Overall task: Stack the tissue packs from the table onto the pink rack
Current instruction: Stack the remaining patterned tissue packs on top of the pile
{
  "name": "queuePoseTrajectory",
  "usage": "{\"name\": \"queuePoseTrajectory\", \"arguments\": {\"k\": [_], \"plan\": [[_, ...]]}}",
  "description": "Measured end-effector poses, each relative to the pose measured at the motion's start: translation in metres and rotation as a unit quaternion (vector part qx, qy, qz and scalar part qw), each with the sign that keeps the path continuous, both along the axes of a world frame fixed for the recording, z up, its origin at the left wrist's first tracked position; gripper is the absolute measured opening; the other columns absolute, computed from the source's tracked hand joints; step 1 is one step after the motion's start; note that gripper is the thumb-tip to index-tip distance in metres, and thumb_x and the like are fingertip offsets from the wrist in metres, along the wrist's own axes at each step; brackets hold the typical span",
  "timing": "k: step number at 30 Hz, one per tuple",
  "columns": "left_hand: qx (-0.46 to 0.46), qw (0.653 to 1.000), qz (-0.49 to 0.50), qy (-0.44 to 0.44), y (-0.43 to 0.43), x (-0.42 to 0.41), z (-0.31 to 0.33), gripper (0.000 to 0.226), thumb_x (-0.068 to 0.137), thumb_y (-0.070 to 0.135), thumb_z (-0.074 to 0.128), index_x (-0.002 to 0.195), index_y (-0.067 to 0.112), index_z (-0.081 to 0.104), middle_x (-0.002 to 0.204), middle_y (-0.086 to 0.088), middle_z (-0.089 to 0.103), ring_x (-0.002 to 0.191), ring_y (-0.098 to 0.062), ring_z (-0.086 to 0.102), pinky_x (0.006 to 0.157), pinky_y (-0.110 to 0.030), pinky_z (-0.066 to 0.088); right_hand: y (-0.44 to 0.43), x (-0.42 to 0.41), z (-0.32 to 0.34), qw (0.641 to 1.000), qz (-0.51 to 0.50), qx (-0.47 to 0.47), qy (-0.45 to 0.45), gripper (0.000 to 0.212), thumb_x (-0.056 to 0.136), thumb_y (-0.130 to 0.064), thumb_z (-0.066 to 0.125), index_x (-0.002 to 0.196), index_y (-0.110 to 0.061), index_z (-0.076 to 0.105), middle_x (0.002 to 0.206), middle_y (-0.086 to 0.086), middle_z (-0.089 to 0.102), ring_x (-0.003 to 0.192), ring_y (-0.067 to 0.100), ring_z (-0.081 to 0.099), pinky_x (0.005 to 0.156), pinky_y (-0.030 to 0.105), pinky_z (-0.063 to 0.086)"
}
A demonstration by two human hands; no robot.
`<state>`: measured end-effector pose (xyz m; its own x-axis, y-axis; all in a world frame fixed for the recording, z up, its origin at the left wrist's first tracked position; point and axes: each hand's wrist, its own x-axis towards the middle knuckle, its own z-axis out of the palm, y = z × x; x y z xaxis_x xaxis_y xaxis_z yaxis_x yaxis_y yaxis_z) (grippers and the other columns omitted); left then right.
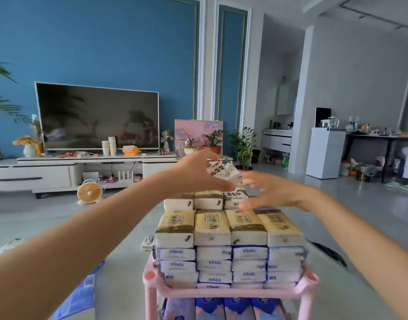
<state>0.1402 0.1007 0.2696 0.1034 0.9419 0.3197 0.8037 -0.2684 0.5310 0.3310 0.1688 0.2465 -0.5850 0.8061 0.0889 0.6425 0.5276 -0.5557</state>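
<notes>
Pack (pixel 223 172) in L hand (pixel 196 174) grip, over loaded rack (pixel 221 293).

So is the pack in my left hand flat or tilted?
Tilted: the left hand holds the white pack askew above the stack, not resting on it.

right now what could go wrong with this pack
1. The pack is tilted and gripped by the left hand only; the blurred right hand may knock it loose.
2. The stack already rises well above the rack rim, so a hard landing could topple upper packs.
</notes>
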Motion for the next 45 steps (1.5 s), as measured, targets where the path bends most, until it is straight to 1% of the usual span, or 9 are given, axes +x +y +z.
{"name": "queuePoseTrajectory", "arguments": {"k": [4, 11, 14, 16, 18, 22, 27, 34, 45], "plan": [[0.019, 0.994, -0.009, 0.111, 0.006, 0.016, 0.010, 0.083, 0.069, 0.042, 0.077, 0.136, 0.019, 0.034, 0.134, 0.001, 0.047, 0.119, -0.017, 0.045, 0.091, -0.026, 0.035, -0.014, 0.019, 0.020, 0.984, 0.069, -0.069, 0.151, 0.095, 0.061, -0.027, 0.078, 0.137, -0.046, 0.025, 0.144, -0.014, 0.034, 0.130, 0.004, 0.035, 0.099, 0.021, 0.037], [-0.029, 0.986, -0.048, 0.156, 0.014, 0.034, 0.023, 0.093, 0.069, 0.043, 0.076, 0.142, 0.019, 0.023, 0.140, 0.004, 0.042, 0.126, -0.017, 0.042, 0.098, -0.027, 0.032, -0.017, 0.025, 0.021, 0.989, 0.045, 0.042, 0.135, 0.054, 0.067, -0.022, 0.078, 0.118, -0.028, 0.061, 0.120, -0.005, 0.061, 0.109, 0.011, 0.056, 0.098, 0.025, 0.045], [-0.028, 0.994, -0.021, 0.108, 0.008, 0.023, 0.022, 0.076, 0.080, 0.052, 0.058, 0.142, 0.019, 0.030, 0.140, 0.005, 0.041, 0.121, -0.013, 0.043, 0.097, -0.025, 0.034, -0.004, 0.037, 0.009, 0.979, 0.001, 0.010, 0.205, 0.046, 0.073, -0.007, 0.073, 0.115, -0.022, 0.062, 0.119, 0.001, 0.063, 0.112, 0.014, 0.056, 0.098, 0.027, 0.044], [-0.020, 0.996, 0.024, 0.088, 0.006, 0.005, 0.015, 0.054, 0.094, 0.043, 0.038, 0.137, 0.011, 0.040, 0.129, 0.000, 0.048, 0.113, -0.014, 0.046, 0.088, -0.019, 0.036, 0.004, 0.045, -0.004, 0.978, -0.019, -0.020, 0.205, 0.048, 0.071, -0.013, 0.074, 0.115, -0.025, 0.061, 0.123, -0.001, 0.060, 0.116, 0.012, 0.054, 0.103, 0.031, 0.040], [-0.037, 0.995, 0.087, 0.017, 0.009, -0.015, 0.002, 0.053, 0.099, 0.040, 0.025, 0.137, 0.006, 0.040, 0.137, -0.011, 0.045, 0.125, -0.025, 0.043, 0.100, -0.030, 0.034, 0.008, 0.049, -0.016, 0.983, -0.029, -0.037, 0.178, 0.056, 0.063, -0.027, 0.076, 0.117, -0.027, 0.060, 0.127, -0.004, 0.058, 0.118, 0.010, 0.051, 0.105, 0.033, 0.037], [-0.134, 0.970, 0.166, -0.119, 0.013, -0.040, -0.029, 0.062, 0.095, 0.054, 0.022, 0.143, 0.015, 0.029, 0.149, -0.009, 0.032, 0.136, -0.028, 0.030, 0.112, -0.044, 0.021, 0.009, 0.049, -0.029, 0.987, -0.033, -0.053, 0.151, 0.069, 0.055, -0.049, 0.082, 0.118, -0.034, 0.058, 0.132, -0.008, 0.054, 0.126, 0.011, 0.044, 0.111, 0.044, 0.029], [-0.224, 0.900, 0.086, -0.365, 0.014, -0.050, -0.041, 0.060, 0.088, 0.062, 0.032, 0.116, 0.012, 0.050, 0.120, -0.013, 0.059, 0.116, -0.032, 0.051, 0.109, -0.046, 0.031, 0.010, 0.049, -0.028, 0.988, -0.028, -0.062, 0.139, 0.068, 0.057, -0.054, 0.071, 0.121, -0.036, 0.057, 0.132, -0.011, 0.052, 0.127, 0.010, 0.043, 0.112, 0.044, 0.026], [-0.220, 0.907, 0.073, -0.351, 0.020, -0.047, -0.043, 0.051, 0.091, 0.057, 0.030, 0.098, 0.011, 0.052, 0.089, -0.010, 0.066, 0.085, -0.025, 0.061, 0.083, -0.034, 0.045, 0.008, 0.042, -0.029, 0.988, -0.023, -0.056, 0.144, 0.063, 0.062, -0.047, 0.067, 0.122, -0.033, 0.056, 0.135, -0.008, 0.050, 0.129, 0.011, 0.041, 0.112, 0.039, 0.027], [-0.211, 0.894, 0.078, -0.386, 0.020, -0.048, -0.041, 0.054, 0.090, 0.062, 0.026, 0.108, 0.015, 0.046, 0.108, -0.011, 0.061, 0.106, -0.029, 0.054, 0.099, -0.045, 0.040, 0.000, 0.041, -0.022, 0.990, -0.041, -0.076, 0.113, 0.062, 0.065, -0.049, 0.068, 0.123, -0.040, 0.049, 0.141, -0.008, 0.043, 0.132, 0.011, 0.033, 0.113, 0.037, 0.020]]}}
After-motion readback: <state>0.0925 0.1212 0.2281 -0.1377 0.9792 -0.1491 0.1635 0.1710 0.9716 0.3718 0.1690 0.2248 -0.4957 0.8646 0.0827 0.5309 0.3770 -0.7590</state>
